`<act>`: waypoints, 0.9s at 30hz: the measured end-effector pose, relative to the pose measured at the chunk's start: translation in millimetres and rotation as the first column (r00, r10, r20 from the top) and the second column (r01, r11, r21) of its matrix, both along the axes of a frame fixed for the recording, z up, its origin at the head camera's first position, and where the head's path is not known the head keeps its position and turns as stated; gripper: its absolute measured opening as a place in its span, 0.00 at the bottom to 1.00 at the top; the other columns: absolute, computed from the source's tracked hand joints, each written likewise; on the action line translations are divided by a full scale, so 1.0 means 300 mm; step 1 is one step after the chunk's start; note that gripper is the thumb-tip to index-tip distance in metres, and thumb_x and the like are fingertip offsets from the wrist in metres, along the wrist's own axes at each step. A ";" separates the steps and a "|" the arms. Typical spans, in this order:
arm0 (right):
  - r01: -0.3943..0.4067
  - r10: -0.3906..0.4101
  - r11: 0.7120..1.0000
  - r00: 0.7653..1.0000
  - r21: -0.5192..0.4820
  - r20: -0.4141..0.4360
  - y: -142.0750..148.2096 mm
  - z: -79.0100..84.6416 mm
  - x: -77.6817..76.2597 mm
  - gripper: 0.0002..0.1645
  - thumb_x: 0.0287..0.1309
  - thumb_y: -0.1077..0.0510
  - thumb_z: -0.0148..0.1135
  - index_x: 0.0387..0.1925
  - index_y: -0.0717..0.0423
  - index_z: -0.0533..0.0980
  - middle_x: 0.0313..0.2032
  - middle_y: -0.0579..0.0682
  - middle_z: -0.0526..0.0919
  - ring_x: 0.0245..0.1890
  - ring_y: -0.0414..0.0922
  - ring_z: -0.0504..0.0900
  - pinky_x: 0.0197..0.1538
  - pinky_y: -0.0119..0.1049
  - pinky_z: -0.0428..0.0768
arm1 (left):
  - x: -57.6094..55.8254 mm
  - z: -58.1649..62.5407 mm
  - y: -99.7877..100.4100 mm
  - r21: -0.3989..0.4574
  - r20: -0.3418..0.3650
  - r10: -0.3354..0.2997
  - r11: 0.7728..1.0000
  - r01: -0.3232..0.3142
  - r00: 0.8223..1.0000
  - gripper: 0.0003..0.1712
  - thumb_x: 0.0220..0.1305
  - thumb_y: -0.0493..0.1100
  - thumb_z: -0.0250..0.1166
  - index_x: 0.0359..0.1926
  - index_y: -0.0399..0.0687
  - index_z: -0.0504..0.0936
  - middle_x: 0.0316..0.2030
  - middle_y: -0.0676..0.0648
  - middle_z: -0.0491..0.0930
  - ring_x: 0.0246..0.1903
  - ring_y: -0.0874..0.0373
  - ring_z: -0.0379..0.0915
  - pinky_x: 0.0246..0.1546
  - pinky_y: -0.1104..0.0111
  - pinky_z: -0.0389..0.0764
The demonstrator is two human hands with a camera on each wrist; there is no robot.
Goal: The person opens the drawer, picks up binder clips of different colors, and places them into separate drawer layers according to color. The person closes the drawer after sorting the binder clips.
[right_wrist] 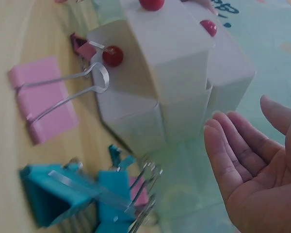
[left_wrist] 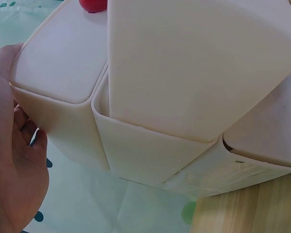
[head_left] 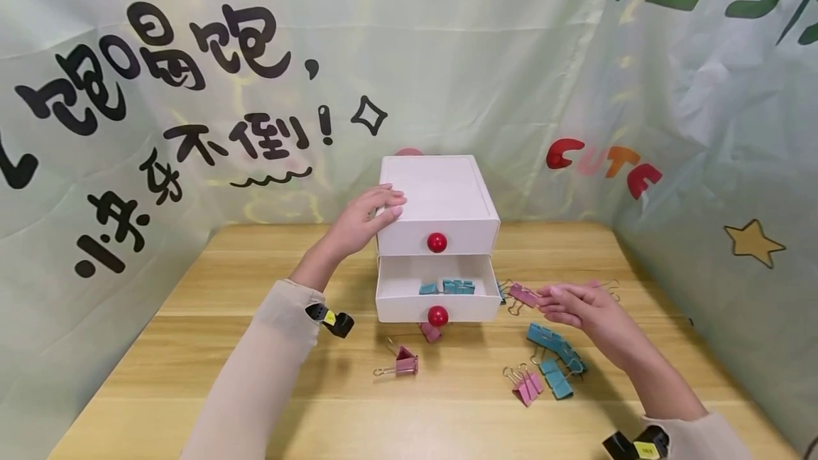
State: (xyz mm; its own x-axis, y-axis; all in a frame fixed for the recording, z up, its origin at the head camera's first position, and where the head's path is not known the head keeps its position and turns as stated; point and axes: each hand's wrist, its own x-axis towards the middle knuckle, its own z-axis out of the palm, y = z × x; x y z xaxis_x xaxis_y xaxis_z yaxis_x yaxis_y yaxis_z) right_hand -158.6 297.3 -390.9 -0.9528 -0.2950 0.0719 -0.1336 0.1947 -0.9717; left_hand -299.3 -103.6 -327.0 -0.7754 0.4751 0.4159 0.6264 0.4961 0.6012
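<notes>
A white drawer box [head_left: 441,190] with red knobs stands on the table, its middle drawer [head_left: 409,309] pulled out. Several teal binder clips [head_left: 459,287] lie inside that drawer. My left hand [head_left: 364,222] rests on the upper left edge of the box; in the left wrist view its fingers lie partly behind the box's edge. To the right of the drawer, my right hand [head_left: 591,314] hovers palm inward, fingers extended, with nothing in them in the right wrist view. Near its fingertips is a pink binder clip [head_left: 524,295].
Teal binder clips [head_left: 556,346] lie in front of the right hand, beside a pink binder clip [head_left: 527,387]. Another pink clip [head_left: 405,362] lies at the front left, and one [head_left: 430,333] sits partly under the drawer. A printed cloth [head_left: 447,77] hangs behind the wooden table [head_left: 255,268].
</notes>
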 end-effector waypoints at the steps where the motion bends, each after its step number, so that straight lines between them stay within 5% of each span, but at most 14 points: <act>1: 0.009 -0.009 1.000 1.000 0.003 0.001 0.009 -0.009 0.001 0.30 0.76 0.52 0.46 0.56 0.80 0.68 0.46 0.55 0.82 0.47 0.45 0.83 0.50 0.34 0.81 | -0.002 0.000 0.001 -0.001 -0.003 -0.002 1.000 0.002 1.000 0.24 0.72 0.56 0.55 0.60 0.50 0.79 0.65 0.51 0.72 0.71 0.58 0.52 0.70 0.52 0.54; 15: 0.057 -0.055 0.998 0.996 0.022 -0.075 0.076 -0.066 0.002 0.20 0.72 0.60 0.52 0.56 0.72 0.73 0.47 0.45 0.83 0.47 0.38 0.82 0.49 0.28 0.80 | -0.005 -0.005 0.004 0.007 -0.007 -0.010 1.000 0.010 1.000 0.24 0.72 0.56 0.55 0.60 0.50 0.79 0.65 0.52 0.71 0.71 0.59 0.52 0.70 0.51 0.55; 22: 0.108 -0.096 0.967 0.993 0.231 -0.063 0.068 -0.090 0.005 0.26 0.69 0.55 0.57 0.58 0.73 0.71 0.53 0.64 0.79 0.47 0.33 0.80 0.49 0.25 0.77 | -0.012 -0.019 0.006 0.045 -0.015 -0.015 0.999 0.016 1.000 0.23 0.72 0.54 0.55 0.60 0.49 0.79 0.64 0.51 0.72 0.71 0.59 0.52 0.70 0.51 0.54; 27: 0.107 -0.088 0.940 0.993 0.323 -0.074 0.062 -0.099 0.006 0.26 0.67 0.53 0.60 0.58 0.69 0.73 0.53 0.64 0.80 0.48 0.37 0.79 0.47 0.27 0.78 | -0.011 -0.028 0.006 0.071 -0.020 -0.010 0.997 0.012 1.000 0.23 0.72 0.55 0.55 0.60 0.49 0.79 0.64 0.52 0.73 0.71 0.59 0.52 0.70 0.50 0.54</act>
